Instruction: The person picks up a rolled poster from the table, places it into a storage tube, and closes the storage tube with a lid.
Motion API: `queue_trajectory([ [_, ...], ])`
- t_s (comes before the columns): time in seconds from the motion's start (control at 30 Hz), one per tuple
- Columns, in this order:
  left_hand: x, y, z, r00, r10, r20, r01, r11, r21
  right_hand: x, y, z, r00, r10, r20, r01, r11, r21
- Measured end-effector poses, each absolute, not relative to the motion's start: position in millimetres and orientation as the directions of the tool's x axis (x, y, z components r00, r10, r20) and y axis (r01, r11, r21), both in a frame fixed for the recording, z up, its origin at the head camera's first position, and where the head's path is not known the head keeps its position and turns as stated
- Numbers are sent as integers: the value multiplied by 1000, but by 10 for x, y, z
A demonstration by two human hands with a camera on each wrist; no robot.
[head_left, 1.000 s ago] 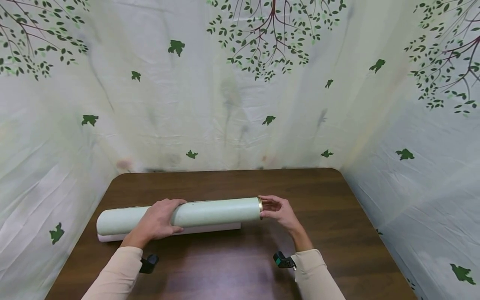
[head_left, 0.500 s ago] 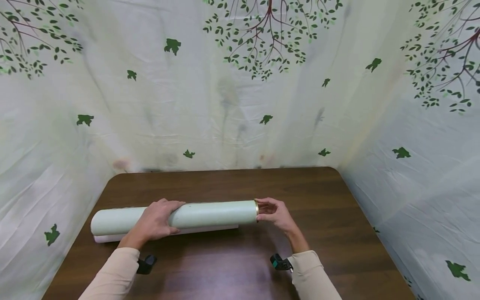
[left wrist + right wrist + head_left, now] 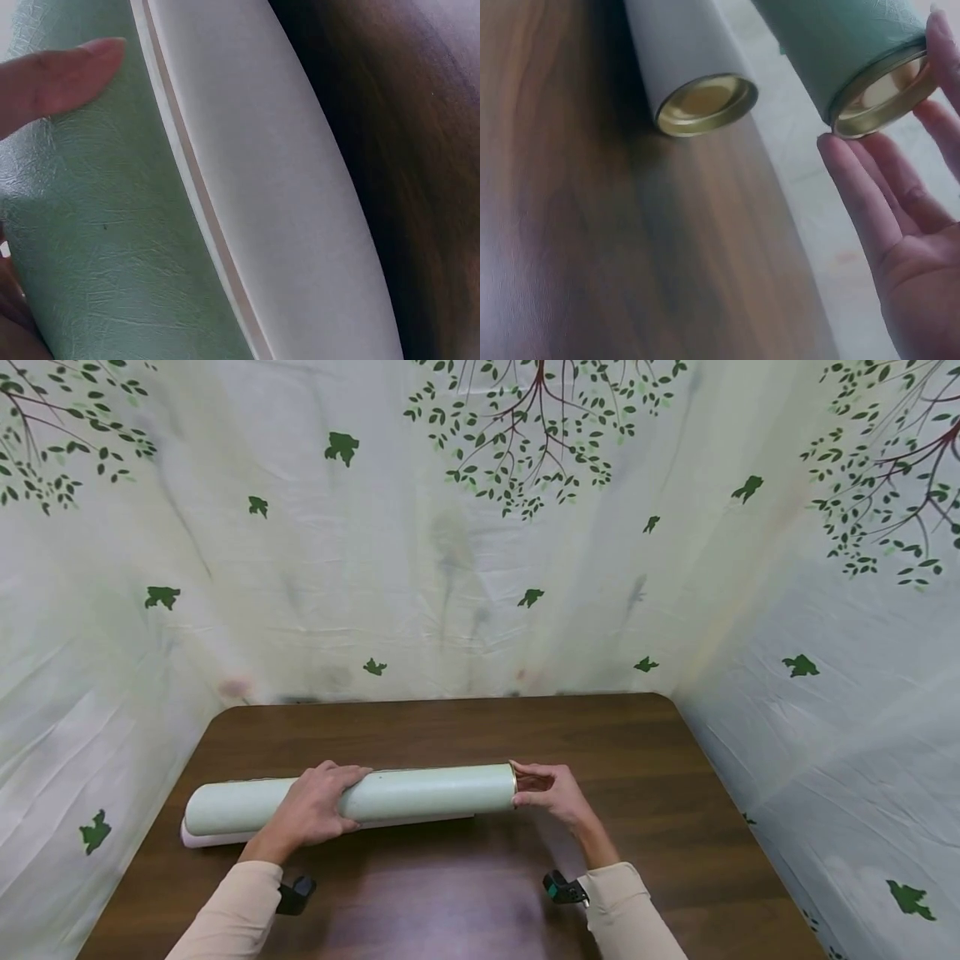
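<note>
In the head view a pale green tube [image 3: 442,789] lies crosswise over the table, overlapping a whitish tube [image 3: 219,840] that shows as a strip along its near side. My left hand [image 3: 317,802] grips the green tube left of its middle, thumb on the near side. At the right end, my right hand [image 3: 553,797] holds the gold metal rim between thumb and fingers. The right wrist view shows that rim [image 3: 885,101] at my fingertips and the whitish tube's gold end [image 3: 705,105] apart from it. The left wrist view shows my left thumb [image 3: 75,75] on the green surface.
The brown wooden table [image 3: 480,893] has rounded far corners. Pale cloth walls [image 3: 450,568] printed with branches and leaves stand behind it and at both sides. A small dark device is worn on each wrist.
The green tube's right end has come down slightly, with my right hand following it. Less of the whitish tube shows at the right. The head view has shifted a little. Both hands keep their hold.
</note>
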State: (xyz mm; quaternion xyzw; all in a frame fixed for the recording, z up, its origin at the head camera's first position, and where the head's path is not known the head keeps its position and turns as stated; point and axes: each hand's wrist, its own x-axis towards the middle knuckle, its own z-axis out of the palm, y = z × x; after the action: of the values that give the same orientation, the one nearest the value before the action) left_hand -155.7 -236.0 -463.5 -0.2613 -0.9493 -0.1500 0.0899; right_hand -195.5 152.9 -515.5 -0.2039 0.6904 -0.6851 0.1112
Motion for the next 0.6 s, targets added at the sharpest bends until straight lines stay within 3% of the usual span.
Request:
queue_trajectory([
  [0.27,-1530,-2392,-4629,-860,458,225,505,823,258,-1953,1578,-5117,-826,-533,183,-166,-81,-983],
  [0.6,-1541,-2431,-4615,-854,471,222,517,817,255,-1945,1549,-5114,-822,-530,206,-197,-73,-978],
])
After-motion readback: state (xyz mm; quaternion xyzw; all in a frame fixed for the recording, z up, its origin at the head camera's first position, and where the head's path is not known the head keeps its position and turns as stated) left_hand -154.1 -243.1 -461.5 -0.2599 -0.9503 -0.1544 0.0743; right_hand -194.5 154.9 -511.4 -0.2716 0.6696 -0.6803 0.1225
